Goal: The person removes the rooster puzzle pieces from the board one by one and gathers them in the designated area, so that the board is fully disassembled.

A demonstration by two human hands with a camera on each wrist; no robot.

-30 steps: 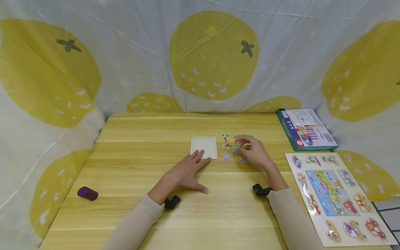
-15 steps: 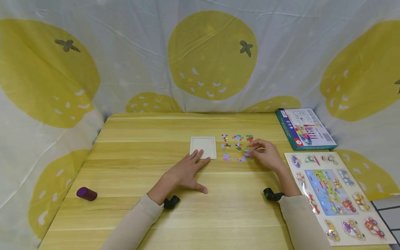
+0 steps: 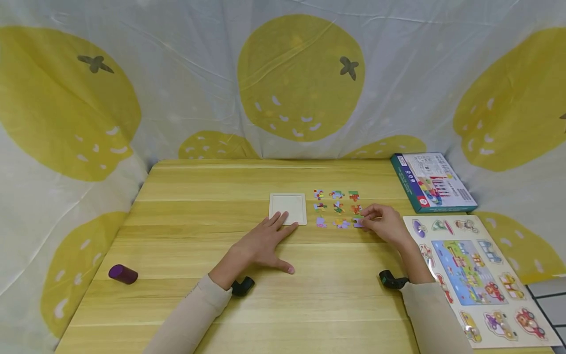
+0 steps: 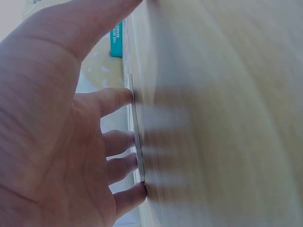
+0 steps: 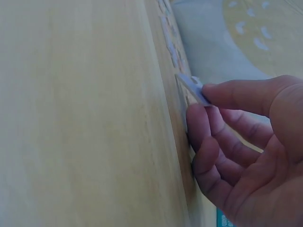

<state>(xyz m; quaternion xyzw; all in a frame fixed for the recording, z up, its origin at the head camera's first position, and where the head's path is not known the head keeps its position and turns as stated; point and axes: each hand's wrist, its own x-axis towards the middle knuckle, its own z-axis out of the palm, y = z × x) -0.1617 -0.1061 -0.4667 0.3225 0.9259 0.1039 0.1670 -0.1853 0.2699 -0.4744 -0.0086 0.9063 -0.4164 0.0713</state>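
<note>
My left hand (image 3: 264,240) lies with fingers spread, its fingertips on the near edge of a small pale square puzzle tray (image 3: 288,202). In the left wrist view the tray appears as a thin edge (image 4: 137,130) under those fingertips. Right of the tray, several colourful jigsaw pieces (image 3: 338,208) lie in rows. At the near right corner of these rows, my right hand (image 3: 384,225) pinches a purple and green jigsaw piece (image 3: 356,222) between thumb and finger. The right wrist view shows this jigsaw piece (image 5: 191,88) tilted, with one edge down close to the table.
A teal-edged box (image 3: 435,182) lies at the back right. In front of it is a large picture peg board (image 3: 475,314), close beside my right forearm. A dark purple cylinder (image 3: 124,274) lies at the left of the wooden table (image 3: 199,221). Patterned cloth (image 3: 300,78) hangs behind.
My right hand has moved right and nearer, from over the middle pieces to the near right corner, carrying the jigsaw piece. More pieces now show. The left hand has stayed put.
</note>
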